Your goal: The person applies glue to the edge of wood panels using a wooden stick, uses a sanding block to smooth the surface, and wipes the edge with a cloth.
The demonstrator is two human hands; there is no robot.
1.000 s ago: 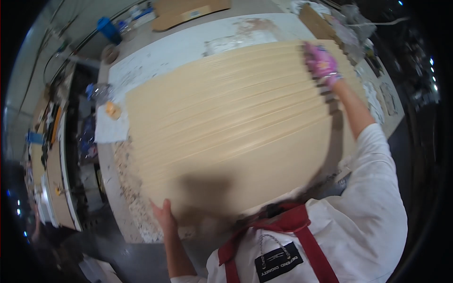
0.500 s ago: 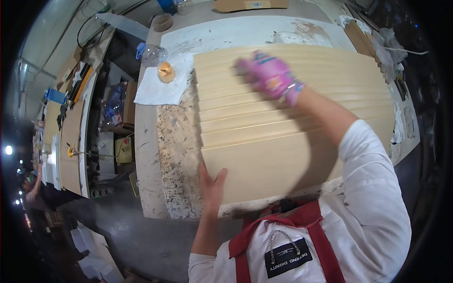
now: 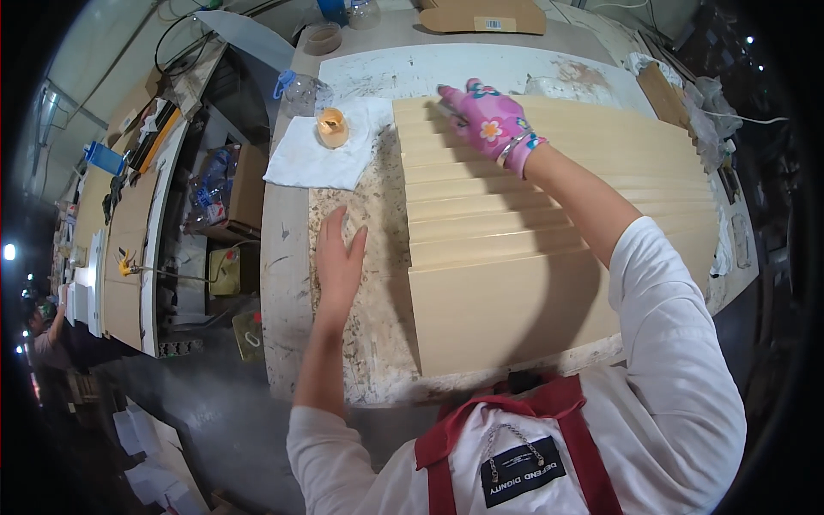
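A: Nearest the camera, what had changed from half a second before?

B: The bare left hand had let go of the near left edge of the stack of pale beige wooden slats, which it had gripped earlier. It now lay flat, fingers spread wide, on the speckled, worn worktop just to the left of the stack, holding nothing.

A: And the stack itself?

B: The slats lay fanned in overlapping steps across the worktop, the widest board nearest the person, the others stepping away toward the far edge. A second earlier they had covered nearly the whole view; now bare worktop showed on the left.

A: Where was the other hand?

B: The right hand, in a pink flowered glove, had moved to the far left corner of the stack and rested on the topmost far slats, fingers stretched forward and pressed on the wood, gripping nothing. The stack thus lay to the right of the left hand and under the right one.

A: Beyond that?

B: Left of the gloved hand lay a white cloth bearing a small amber-filled cup, with a clear plastic bottle just behind it.
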